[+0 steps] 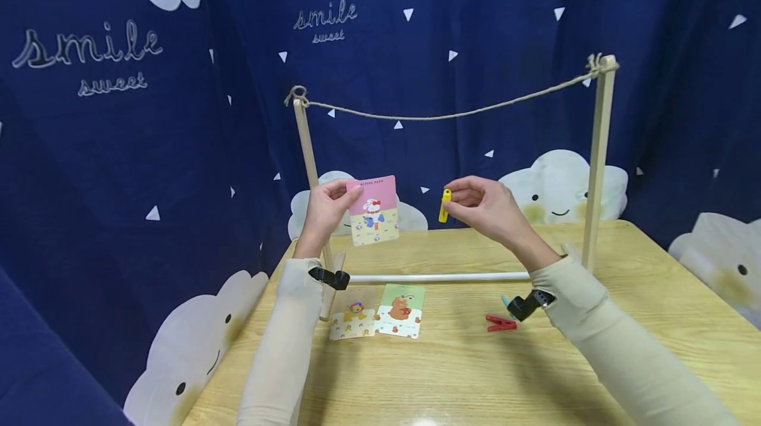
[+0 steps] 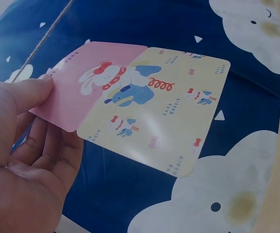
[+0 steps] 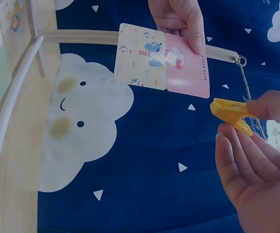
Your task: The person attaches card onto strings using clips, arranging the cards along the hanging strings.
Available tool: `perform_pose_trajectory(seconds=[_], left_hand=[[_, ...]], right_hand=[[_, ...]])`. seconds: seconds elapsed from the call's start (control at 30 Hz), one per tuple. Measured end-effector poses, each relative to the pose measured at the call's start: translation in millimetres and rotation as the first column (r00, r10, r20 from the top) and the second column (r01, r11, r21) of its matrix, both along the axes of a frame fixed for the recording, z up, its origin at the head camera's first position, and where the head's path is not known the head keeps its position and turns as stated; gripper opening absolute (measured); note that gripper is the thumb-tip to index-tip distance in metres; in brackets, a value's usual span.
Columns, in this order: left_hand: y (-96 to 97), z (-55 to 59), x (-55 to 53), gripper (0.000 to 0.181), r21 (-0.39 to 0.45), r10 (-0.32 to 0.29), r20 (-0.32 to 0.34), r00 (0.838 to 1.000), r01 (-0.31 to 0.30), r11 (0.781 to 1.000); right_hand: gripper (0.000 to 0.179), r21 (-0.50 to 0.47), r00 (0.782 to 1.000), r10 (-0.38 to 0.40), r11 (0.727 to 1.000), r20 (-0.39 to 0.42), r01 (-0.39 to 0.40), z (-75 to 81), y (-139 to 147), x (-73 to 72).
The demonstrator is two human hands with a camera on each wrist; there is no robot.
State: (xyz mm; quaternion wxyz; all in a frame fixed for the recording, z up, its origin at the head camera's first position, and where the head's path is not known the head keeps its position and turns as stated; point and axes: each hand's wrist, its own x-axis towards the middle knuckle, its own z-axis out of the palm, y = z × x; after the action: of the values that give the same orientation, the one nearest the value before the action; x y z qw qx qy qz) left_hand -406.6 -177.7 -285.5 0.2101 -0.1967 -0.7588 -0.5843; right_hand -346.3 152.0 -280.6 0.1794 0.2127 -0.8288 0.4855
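Note:
My left hand [image 1: 329,213] pinches a pink and yellow rabbit card [image 1: 374,218] by its pink upper edge, thumb in front and fingers behind. In the left wrist view the card [image 2: 149,107] shows a white rabbit with a red bow. To its right, my right hand [image 1: 490,209] holds a yellow clothespin [image 1: 444,205] between thumb and fingers. The right wrist view shows the clothespin [image 3: 231,114] apart from the card, its handles between thumb and fingertips. Above both hands a twine line [image 1: 416,118] sags between two wooden posts; neither hand touches it.
On the wooden table [image 1: 452,373] lie a lion card [image 1: 352,320] and a bear card [image 1: 401,310], side by side. A red clothespin [image 1: 501,323] and a partly hidden blue one [image 1: 507,304] lie near my right wrist. A white rod [image 1: 440,277] joins the posts low down.

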Motion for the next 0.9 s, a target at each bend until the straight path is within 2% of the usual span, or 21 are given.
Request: perform_pose_trajectory(seconds=[0.3, 0.5, 0.9], left_hand=[[-4.3, 7.4, -0.9, 0.029, -0.006, 0.004, -0.033, 0.999, -0.005, 1.000], [-6.7, 9.4, -5.7, 0.027, 0.015, 0.013, -0.064, 0.998, -0.012, 1.000], [-9.8, 12.1, -15.9, 0.031, 0.069, 0.048, -0.043, 0.998, -0.045, 0.997]], right_hand=[[0.037, 0.005, 1.000, -0.013, 1.000, 0.007, 0.013, 6.1, -3.2, -2.3], [0.035, -0.011, 1.000, -0.027, 1.000, 0.005, 0.027, 10.8, -5.7, -6.9], [0.035, -0.028, 0.998, -0.051, 0.998, -0.025, 0.050, 25.8, -5.0, -16.1]])
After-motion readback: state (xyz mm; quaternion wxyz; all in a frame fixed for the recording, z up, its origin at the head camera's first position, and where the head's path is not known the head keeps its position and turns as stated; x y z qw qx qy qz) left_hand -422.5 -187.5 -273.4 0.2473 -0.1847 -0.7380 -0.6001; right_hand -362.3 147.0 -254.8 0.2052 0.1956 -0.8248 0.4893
